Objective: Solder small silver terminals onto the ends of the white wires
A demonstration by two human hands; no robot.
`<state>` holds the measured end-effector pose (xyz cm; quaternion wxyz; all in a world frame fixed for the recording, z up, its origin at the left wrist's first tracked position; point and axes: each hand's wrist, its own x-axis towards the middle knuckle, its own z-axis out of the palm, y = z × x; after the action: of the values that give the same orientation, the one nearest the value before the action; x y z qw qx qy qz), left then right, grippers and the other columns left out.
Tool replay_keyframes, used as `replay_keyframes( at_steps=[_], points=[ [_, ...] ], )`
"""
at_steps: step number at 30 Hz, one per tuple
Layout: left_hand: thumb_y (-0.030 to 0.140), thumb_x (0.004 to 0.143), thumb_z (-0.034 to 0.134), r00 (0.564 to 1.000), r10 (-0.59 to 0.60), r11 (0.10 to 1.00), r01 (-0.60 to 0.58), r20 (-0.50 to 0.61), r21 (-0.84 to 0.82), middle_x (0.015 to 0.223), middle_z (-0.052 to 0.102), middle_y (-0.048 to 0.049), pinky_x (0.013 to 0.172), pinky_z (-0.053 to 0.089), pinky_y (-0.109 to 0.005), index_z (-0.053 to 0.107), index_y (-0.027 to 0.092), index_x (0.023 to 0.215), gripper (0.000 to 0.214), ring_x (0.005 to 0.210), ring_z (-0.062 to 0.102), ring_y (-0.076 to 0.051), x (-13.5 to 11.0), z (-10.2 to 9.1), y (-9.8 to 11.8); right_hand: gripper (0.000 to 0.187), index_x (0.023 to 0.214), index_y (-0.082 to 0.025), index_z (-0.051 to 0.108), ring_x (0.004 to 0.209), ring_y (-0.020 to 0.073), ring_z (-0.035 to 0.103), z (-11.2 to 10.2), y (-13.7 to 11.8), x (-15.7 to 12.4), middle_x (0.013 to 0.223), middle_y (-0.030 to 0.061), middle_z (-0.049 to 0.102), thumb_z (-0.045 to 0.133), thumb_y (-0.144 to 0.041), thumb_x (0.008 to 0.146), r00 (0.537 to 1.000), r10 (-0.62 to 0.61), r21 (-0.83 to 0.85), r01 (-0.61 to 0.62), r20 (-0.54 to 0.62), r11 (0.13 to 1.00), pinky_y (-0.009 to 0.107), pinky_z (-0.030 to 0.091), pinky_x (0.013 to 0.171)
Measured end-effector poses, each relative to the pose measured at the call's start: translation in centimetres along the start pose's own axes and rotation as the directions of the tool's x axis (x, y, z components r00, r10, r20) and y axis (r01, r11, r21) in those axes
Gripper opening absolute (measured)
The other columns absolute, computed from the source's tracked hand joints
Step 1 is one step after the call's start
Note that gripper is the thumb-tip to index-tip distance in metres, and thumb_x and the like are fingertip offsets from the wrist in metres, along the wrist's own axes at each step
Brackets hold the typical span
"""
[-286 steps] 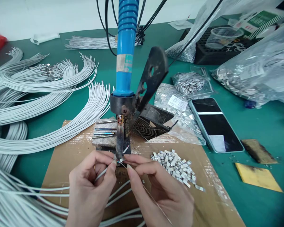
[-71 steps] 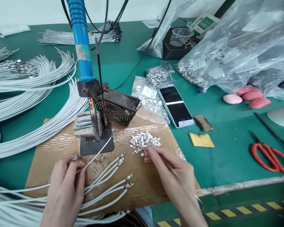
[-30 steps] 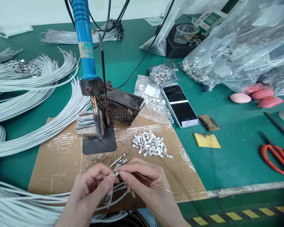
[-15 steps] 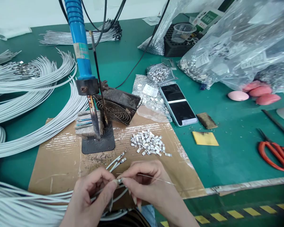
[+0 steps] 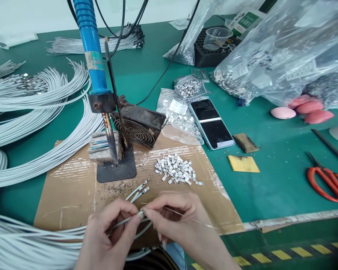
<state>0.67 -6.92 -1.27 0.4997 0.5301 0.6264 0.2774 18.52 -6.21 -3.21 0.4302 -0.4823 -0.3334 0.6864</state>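
Both my hands meet low over a cardboard sheet (image 5: 67, 191). My left hand (image 5: 108, 236) pinches the end of a thin white wire (image 5: 121, 222) between thumb and forefinger. My right hand (image 5: 180, 225) is closed in a pinch against that wire end on a small metal terminal, too tiny to see clearly, and a fine strand of solder wire (image 5: 197, 221) runs out from its fingers to the right. A pile of small metal terminals (image 5: 176, 173) lies just beyond my right hand. A blue-handled soldering iron (image 5: 91, 56) stands clamped upright in a black stand (image 5: 116, 168).
Bundles of white wires (image 5: 39, 123) cover the green table on the left and front left. A small dark fan (image 5: 139, 127), bags of terminals (image 5: 270, 60), a phone (image 5: 211, 123), a yellow sponge (image 5: 243, 164) and red scissors (image 5: 325, 182) lie to the right. The table edge (image 5: 293, 221) is near.
My right hand left the terminal pile and came back to meet my left hand at the wire end. In the last second both hands dropped slightly towards me.
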Motion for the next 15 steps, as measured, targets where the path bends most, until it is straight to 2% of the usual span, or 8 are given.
replay_keyframes(
  at_steps=[3,5,9,13,15],
  points=[
    [0.038,0.093,0.068,0.997,0.079,0.994,-0.077,-0.018,0.075,0.064,0.068,0.0000,0.053,0.040,-0.024,0.074,0.023,0.074,0.026,0.055,0.055,-0.016,0.0,0.0,0.5,0.015,0.076,-0.021,0.086,0.048,0.0076,0.054,-0.1,-0.8,-0.2,0.060,-0.0021,0.067,0.076,-0.018,0.087,0.975,-0.221,-0.222,0.218,0.011,0.950,0.016,0.040,0.043],
    [0.037,0.097,0.063,0.993,0.119,0.988,-0.118,-0.006,0.096,0.064,0.069,0.0006,0.054,0.042,-0.024,0.072,0.023,0.074,0.028,0.055,0.058,-0.016,0.0,0.0,0.8,0.018,0.080,-0.022,0.088,0.051,0.0092,0.057,-0.1,-1.4,-0.2,0.060,-0.0013,0.068,0.073,-0.016,0.089,0.959,-0.279,-0.313,0.282,0.054,0.907,0.018,0.041,0.046],
    [0.028,0.097,0.063,0.978,0.208,0.969,-0.203,-0.023,0.139,0.063,0.069,0.0033,0.055,0.044,-0.022,0.071,0.026,0.077,0.021,0.054,0.061,-0.015,-0.2,0.2,1.1,0.018,0.076,-0.020,0.087,0.051,0.0104,0.058,-0.2,-2.2,-0.1,0.057,-0.0004,0.067,0.072,-0.013,0.086,0.946,-0.315,-0.412,0.316,0.072,0.855,0.018,0.043,0.047],
    [0.017,0.093,0.065,0.934,0.340,0.933,-0.320,-0.111,0.166,0.075,0.077,0.0030,0.066,0.049,-0.022,0.074,0.028,0.087,0.016,0.064,0.070,-0.016,-0.4,0.6,0.9,0.019,0.069,-0.017,0.082,0.048,0.0098,0.057,0.3,-2.4,-0.3,0.054,-0.0004,0.067,0.070,-0.010,0.082,0.922,-0.386,-0.477,0.349,0.023,0.807,0.016,0.042,0.045],
    [0.016,0.094,0.064,0.934,0.337,0.935,-0.318,-0.119,0.158,0.074,0.076,0.0034,0.067,0.049,-0.022,0.073,0.027,0.088,0.015,0.063,0.069,-0.016,-0.4,0.7,0.9,0.018,0.068,-0.017,0.080,0.047,0.0092,0.057,0.8,-2.0,-0.5,0.054,-0.0012,0.066,0.071,-0.011,0.082,0.908,-0.418,-0.516,0.349,-0.020,0.783,0.016,0.042,0.044]
  ],
)
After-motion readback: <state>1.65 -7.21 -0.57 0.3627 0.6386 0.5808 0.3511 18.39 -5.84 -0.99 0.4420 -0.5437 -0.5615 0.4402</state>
